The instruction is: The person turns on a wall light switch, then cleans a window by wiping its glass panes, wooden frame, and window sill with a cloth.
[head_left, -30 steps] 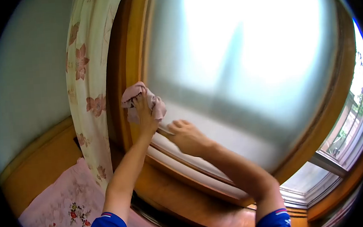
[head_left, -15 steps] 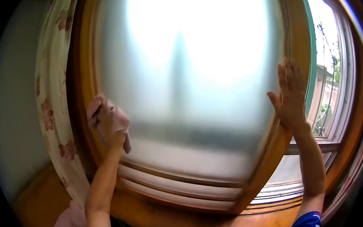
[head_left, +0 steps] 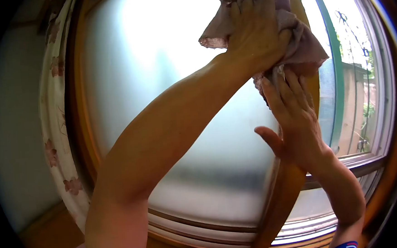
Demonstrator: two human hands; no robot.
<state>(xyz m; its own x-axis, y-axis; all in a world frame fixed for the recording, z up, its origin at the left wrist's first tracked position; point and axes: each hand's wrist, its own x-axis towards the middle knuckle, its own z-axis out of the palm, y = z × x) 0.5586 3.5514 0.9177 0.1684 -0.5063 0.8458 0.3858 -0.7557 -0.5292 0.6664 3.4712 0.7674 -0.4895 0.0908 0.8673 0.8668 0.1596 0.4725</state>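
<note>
My left hand (head_left: 257,38) reaches across to the upper right and presses a pinkish-brown cloth (head_left: 306,44) against the right side of a window sash. Its fingers lie over the bunched cloth, and loose corners hang out around them. Just below, my right hand (head_left: 296,122) rests flat on the sash's wooden frame (head_left: 274,205), fingers stretched upward and thumb out to the left. Its fingertips come close to the cloth's lower edge; whether they touch it I cannot tell. A large frosted pane (head_left: 204,146) fills the sash, partly hidden behind my left forearm.
At the left hangs a pale curtain (head_left: 55,119) with a flower pattern. Right of the sash, a green-edged screen (head_left: 334,70) and a metal window frame (head_left: 382,85) open onto a view of a wall and plants. Sliding tracks (head_left: 300,227) run along the bottom.
My left hand has carried the cloth from the sash's left side up to its upper right. My right hand stays against the right frame, now seen slightly lower and further left.
</note>
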